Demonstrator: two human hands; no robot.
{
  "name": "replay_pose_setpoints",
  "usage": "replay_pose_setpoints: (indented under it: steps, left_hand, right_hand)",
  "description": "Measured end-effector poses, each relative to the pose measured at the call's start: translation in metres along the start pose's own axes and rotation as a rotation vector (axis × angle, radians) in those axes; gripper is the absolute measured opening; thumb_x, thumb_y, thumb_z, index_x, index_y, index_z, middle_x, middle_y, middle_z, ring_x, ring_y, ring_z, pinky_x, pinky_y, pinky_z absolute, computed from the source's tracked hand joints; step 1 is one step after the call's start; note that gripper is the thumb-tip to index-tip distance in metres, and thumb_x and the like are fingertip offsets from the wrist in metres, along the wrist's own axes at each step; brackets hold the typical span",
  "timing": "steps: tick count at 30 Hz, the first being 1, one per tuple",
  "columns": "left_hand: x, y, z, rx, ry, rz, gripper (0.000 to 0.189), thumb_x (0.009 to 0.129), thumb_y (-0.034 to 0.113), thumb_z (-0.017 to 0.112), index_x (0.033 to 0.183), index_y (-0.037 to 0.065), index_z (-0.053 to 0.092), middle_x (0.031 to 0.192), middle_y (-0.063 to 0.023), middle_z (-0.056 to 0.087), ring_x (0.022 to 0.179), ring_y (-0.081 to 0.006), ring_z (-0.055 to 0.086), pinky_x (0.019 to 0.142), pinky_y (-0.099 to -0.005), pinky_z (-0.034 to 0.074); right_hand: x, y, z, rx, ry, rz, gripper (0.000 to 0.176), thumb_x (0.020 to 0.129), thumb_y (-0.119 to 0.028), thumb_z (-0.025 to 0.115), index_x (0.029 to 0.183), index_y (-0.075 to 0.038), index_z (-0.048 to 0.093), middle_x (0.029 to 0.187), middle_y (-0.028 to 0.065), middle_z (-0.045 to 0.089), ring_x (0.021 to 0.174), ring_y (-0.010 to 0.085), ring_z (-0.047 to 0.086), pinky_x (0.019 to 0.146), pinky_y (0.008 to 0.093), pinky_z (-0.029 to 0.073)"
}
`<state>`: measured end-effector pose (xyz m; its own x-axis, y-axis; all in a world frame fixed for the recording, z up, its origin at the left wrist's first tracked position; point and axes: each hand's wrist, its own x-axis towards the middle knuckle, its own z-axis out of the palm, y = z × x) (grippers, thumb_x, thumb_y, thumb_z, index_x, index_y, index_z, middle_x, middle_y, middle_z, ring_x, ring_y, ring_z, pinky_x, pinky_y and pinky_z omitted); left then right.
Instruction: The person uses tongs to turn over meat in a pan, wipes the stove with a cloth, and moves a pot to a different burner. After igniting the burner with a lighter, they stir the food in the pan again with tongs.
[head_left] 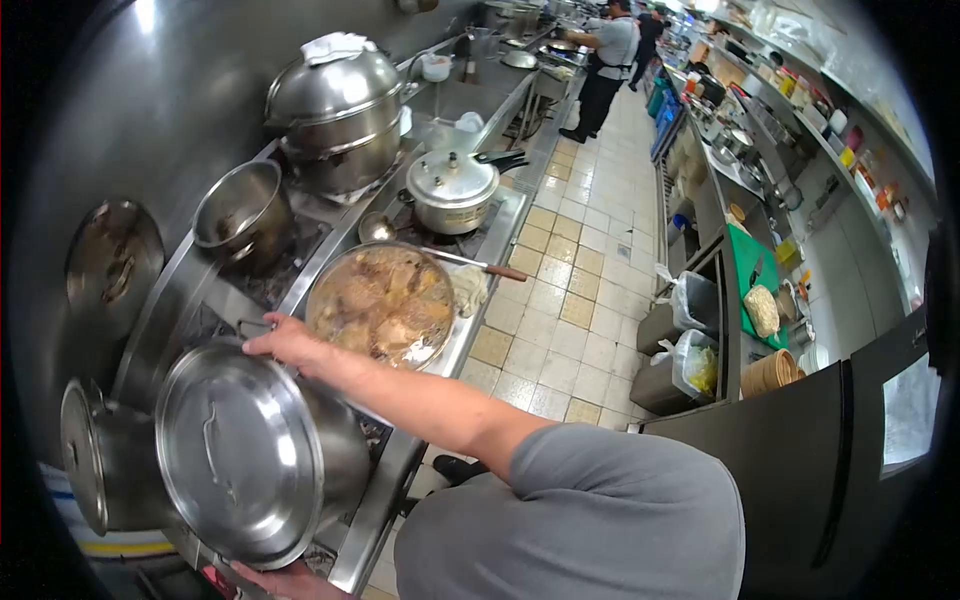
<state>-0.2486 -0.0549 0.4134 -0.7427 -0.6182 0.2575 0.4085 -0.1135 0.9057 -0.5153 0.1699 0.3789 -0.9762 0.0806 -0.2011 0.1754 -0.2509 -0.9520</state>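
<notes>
A large steel pot (345, 455) with a domed lid (240, 450) stands tilted in view at the lower left. My right hand (285, 340) is closed at the pot's upper side, by a wire handle. At the opposite side, my left hand (285, 580) grips the pot low down, partly cut off by the frame's bottom edge and hidden by the pot. Just beyond my right hand, a wide pan (380, 305) holds browned pieces of food in bubbling liquid. A ladle (377, 228) lies beside this pan.
A pressure cooker (452, 192), an open pot (242, 215) and a big domed steamer (335, 115) stand on the range. Another lidded pot (135, 470) is at the left. A wooden-handled utensil (505, 272) juts over the edge. Two people stand farther up the aisle.
</notes>
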Motion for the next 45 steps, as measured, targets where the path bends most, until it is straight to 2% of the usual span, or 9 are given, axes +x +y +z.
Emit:
replay_pose_setpoints:
  steps: [1, 3, 12, 16, 22, 27, 33, 40, 45]
  left_hand:
    - [0.024, -0.052, -0.058, -0.082, -0.131, 0.095, 0.076, 0.092, 0.048, 0.062, 0.148, 0.003, 0.038, 0.153, -0.0159, 0.039, 0.135, -0.0325, 0.045, 0.110, -0.0486, 0.042]
    - [0.062, -0.049, -0.066, -0.222, 0.238, -0.380, 0.071, 0.092, 0.043, 0.064, 0.145, 0.002, 0.043, 0.150, -0.0173, 0.042, 0.133, -0.0336, 0.047, 0.110, -0.0475, 0.042]
    - [0.077, -0.049, -0.088, -0.260, 0.186, -0.299, 0.026, 0.094, 0.020, 0.064, 0.115, 0.004, 0.059, 0.109, -0.0101, 0.066, 0.099, -0.0230, 0.067, 0.086, -0.0379, 0.056]
    - [0.087, -0.042, -0.091, -0.287, 0.206, -0.346, 0.025, 0.090, 0.005, 0.065, 0.112, 0.006, 0.052, 0.082, 0.0063, 0.051, 0.057, -0.0008, 0.041, 0.048, -0.0174, 0.035]
    - [0.116, -0.037, -0.096, -0.289, 0.181, -0.320, 0.035, 0.087, 0.002, 0.067, 0.118, 0.003, 0.052, 0.100, -0.0032, 0.059, 0.083, -0.0104, 0.058, 0.076, -0.0257, 0.049]
    - [0.133, -0.046, -0.108, -0.047, 0.197, -0.354, 0.030, 0.091, 0.014, 0.065, 0.116, 0.002, 0.055, 0.109, -0.0082, 0.061, 0.098, -0.0199, 0.060, 0.086, -0.0321, 0.050]
    - [0.137, -0.082, -0.168, 0.150, 0.147, -0.317, 0.054, 0.095, 0.031, 0.057, 0.137, -0.001, 0.049, 0.128, -0.0140, 0.057, 0.116, -0.0256, 0.055, 0.102, -0.0396, 0.041]
    - [0.095, -0.039, -0.055, -0.136, 0.180, -0.359, 0.052, 0.104, 0.043, 0.042, 0.133, 0.001, 0.049, 0.123, -0.0149, 0.060, 0.107, -0.0269, 0.061, 0.094, -0.0409, 0.048]
    - [0.119, -0.049, -0.095, 0.104, 0.192, -0.312, 0.047, 0.101, 0.040, 0.051, 0.126, 0.000, 0.056, 0.114, -0.0122, 0.064, 0.100, -0.0228, 0.063, 0.087, -0.0377, 0.051]
  right_hand:
    - [0.015, 0.015, 0.004, 0.042, -0.014, -0.034, 0.088, 0.074, -0.020, 0.085, 0.145, 0.004, 0.039, 0.123, 0.0179, 0.062, 0.111, 0.0231, 0.061, 0.095, 0.0344, 0.050]
    - [0.015, 0.012, 0.011, -0.023, 0.023, -0.071, 0.086, 0.070, -0.023, 0.085, 0.142, 0.000, 0.044, 0.127, 0.0195, 0.062, 0.115, 0.0283, 0.060, 0.096, 0.0387, 0.050]
    - [-0.014, -0.027, 0.024, 0.043, -0.046, 0.043, 0.084, 0.075, -0.026, 0.085, 0.141, 0.006, 0.043, 0.120, 0.0178, 0.064, 0.100, 0.0227, 0.066, 0.086, 0.0341, 0.056]
    - [-0.002, -0.016, 0.024, 0.011, -0.039, 0.036, 0.073, 0.078, -0.025, 0.082, 0.136, 0.004, 0.050, 0.118, 0.0142, 0.066, 0.102, 0.0191, 0.065, 0.090, 0.0313, 0.052]
    - [-0.028, -0.023, 0.028, 0.014, -0.045, 0.071, 0.049, 0.087, -0.021, 0.074, 0.126, 0.005, 0.057, 0.104, 0.0109, 0.069, 0.086, 0.0169, 0.068, 0.081, 0.0289, 0.057]
    - [-0.031, -0.014, 0.007, 0.151, -0.062, 0.127, 0.047, 0.081, -0.020, 0.081, 0.117, 0.003, 0.060, 0.097, 0.0078, 0.067, 0.087, 0.0182, 0.065, 0.083, 0.0297, 0.053]
    - [-0.006, -0.009, -0.009, 0.296, -0.189, 0.230, 0.039, 0.079, -0.019, 0.083, 0.106, -0.004, 0.061, 0.091, 0.0025, 0.065, 0.065, 0.0088, 0.056, 0.054, 0.0244, 0.046]
    - [0.013, -0.020, -0.009, 0.391, -0.299, 0.382, 0.041, 0.082, -0.018, 0.080, 0.111, -0.004, 0.055, 0.081, -0.0055, 0.055, 0.051, 0.0020, 0.036, 0.043, 0.0200, 0.026]
    - [0.010, -0.021, -0.001, 0.301, -0.264, 0.328, 0.031, 0.081, -0.019, 0.081, 0.097, -0.008, 0.057, 0.071, -0.0056, 0.052, 0.046, 0.0028, 0.034, 0.041, 0.0215, 0.024]
